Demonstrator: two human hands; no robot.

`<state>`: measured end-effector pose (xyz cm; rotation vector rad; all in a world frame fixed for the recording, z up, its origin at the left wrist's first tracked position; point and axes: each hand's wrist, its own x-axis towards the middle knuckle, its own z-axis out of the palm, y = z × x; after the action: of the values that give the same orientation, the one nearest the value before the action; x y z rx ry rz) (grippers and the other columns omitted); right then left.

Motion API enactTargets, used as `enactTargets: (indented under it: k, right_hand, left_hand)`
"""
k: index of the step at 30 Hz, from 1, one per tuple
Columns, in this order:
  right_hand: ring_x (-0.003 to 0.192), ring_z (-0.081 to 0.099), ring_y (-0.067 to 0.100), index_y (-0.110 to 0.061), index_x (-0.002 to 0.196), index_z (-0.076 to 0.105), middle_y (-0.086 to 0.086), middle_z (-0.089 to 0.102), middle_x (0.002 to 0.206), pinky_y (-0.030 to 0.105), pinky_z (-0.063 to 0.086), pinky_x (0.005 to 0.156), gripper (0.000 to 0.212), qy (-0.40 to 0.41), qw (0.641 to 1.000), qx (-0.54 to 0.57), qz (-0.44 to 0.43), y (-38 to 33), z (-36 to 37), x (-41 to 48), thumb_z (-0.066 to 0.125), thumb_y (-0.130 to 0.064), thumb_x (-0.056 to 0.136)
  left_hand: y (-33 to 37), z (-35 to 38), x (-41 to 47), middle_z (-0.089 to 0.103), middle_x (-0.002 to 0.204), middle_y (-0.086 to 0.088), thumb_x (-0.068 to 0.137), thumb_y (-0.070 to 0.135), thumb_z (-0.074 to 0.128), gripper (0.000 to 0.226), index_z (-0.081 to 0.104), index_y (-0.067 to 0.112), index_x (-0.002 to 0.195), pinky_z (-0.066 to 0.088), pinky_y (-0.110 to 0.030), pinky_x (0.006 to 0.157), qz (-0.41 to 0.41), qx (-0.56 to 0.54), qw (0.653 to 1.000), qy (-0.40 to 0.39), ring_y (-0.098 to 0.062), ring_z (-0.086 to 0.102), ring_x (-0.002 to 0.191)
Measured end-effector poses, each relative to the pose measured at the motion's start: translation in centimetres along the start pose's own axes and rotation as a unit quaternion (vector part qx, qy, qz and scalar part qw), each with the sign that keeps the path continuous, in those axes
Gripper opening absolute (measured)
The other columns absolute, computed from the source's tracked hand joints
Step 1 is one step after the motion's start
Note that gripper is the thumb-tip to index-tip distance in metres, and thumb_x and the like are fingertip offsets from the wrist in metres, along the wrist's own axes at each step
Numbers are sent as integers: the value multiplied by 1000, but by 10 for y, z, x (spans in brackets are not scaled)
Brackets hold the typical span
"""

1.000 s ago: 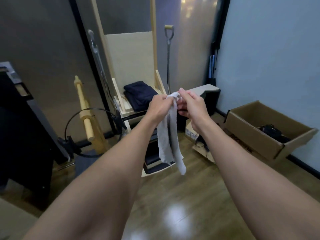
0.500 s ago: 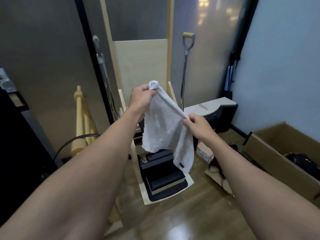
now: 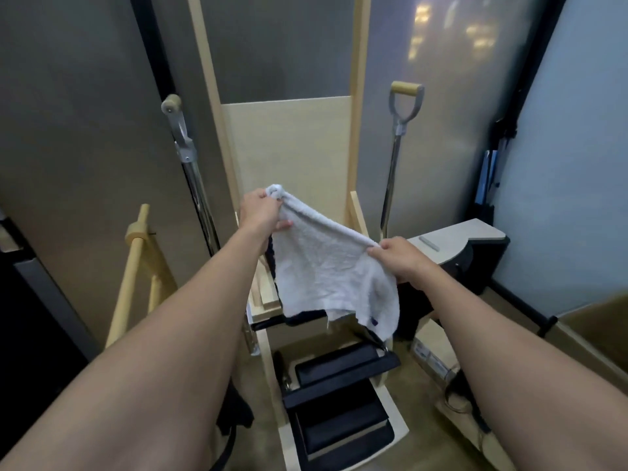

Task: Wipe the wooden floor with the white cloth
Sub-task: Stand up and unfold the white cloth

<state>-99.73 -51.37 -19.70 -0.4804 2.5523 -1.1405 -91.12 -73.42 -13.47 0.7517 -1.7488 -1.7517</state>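
The white cloth hangs spread out in the air between both hands, in front of a wooden frame. My left hand grips its upper left corner, held higher. My right hand pinches the upper right edge, lower and to the right. The cloth's lower edge is ragged and bears a small dark tag at the right. Only a strip of the wooden floor shows at the bottom, between the furniture and my right arm.
A pale wooden frame with dark padded steps stands straight ahead. A shovel handle leans right of it, a metal bar and wooden poles left. A low cabinet sits at right, black furniture at far left.
The cloth went from a bunched strip held by both hands together to a sheet stretched wide as the hands drew apart. The view has tilted upward.
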Motion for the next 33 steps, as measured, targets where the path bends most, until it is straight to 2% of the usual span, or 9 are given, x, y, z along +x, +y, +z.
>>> enactTargets:
  k: [3,8,12,17,20,23,26,30,33]
  right_hand:
    - [65,55,24,-10,81,56,10,57,76,28,45,51,15,6,967,230,108,-17,17,57,49,-13,94]
    - [65,63,27,-4,92,56,17,62,81,29,53,41,21,-22,903,406,140,-59,40,132,37,4,94]
    - [66,66,32,4,94,56,24,62,87,44,59,65,13,-65,876,454,151,-79,55,177,44,6,89]
    - [73,70,21,0,90,60,16,66,86,33,61,66,17,-84,934,340,75,-83,49,220,52,12,82]
    - [63,67,21,-5,87,59,16,68,82,30,59,59,8,-51,976,211,28,-78,44,246,61,2,86]
    - [56,67,24,-10,77,59,9,71,69,35,59,58,14,18,999,47,-13,-66,49,276,67,-17,86]
    - [64,68,26,-15,75,61,5,69,67,41,59,65,22,63,991,-93,-67,-56,53,313,65,-35,85]
    - [66,67,25,-29,82,55,-3,67,69,48,58,60,5,70,992,-14,-109,-44,64,364,54,-32,86]
    - [72,66,25,-30,88,59,-6,66,73,46,56,66,4,43,988,-36,-147,-8,78,374,59,-33,86]
  left_hand:
    - [-18,20,32,55,90,-6,88,-5,52,14,57,8,88,58,-27,63,-32,64,996,-59,-17,60,76]
    - [-54,46,66,60,82,-12,82,9,63,7,56,9,84,57,-47,82,-111,124,969,-182,-27,61,78]
    - [-75,59,105,56,101,2,62,53,79,66,46,18,107,51,-33,76,-63,267,947,-166,-16,57,91]
    - [-92,65,174,64,101,-8,74,13,68,29,63,12,103,46,-31,67,2,434,892,-128,-25,59,89]
    - [-98,66,213,65,85,-9,76,16,61,11,66,13,85,43,-30,63,11,510,851,-125,-30,60,80]
    - [-107,79,249,66,94,-8,81,17,52,16,65,16,89,42,-32,69,59,560,823,-78,-32,60,89]
    - [-112,91,281,65,100,-11,84,13,48,22,67,17,95,41,-32,67,69,544,835,-38,-34,61,92]
    - [-109,99,309,62,77,-4,79,7,44,21,56,21,71,38,-30,59,141,471,871,8,-31,59,76]
    - [-140,97,304,63,79,-2,81,11,49,18,63,21,83,44,-32,60,170,504,846,-17,-27,57,75]
